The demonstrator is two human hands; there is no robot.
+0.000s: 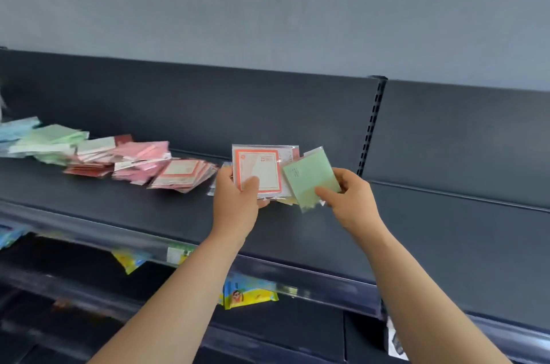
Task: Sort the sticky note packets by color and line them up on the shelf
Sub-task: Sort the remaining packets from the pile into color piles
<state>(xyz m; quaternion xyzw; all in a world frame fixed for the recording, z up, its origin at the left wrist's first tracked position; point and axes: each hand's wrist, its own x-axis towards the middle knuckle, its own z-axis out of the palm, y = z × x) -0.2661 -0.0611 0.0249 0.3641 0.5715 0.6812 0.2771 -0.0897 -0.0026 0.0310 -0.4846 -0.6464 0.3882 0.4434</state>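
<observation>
2 hands above the shelf (297,232): left hand (236,197) grips a packet stack (257,168), right hand (352,200) pinches a green packet (309,177); sorted packets (98,152) lie left.

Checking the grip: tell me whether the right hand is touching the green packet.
Touching. The head view shows the right hand pinching the green packet, thumb across its front.

Sticky note packets (134,159) lie heaped on the shelf (297,229) at left; a stack (256,164) and single packet (307,177) are held above its middle.
</observation>
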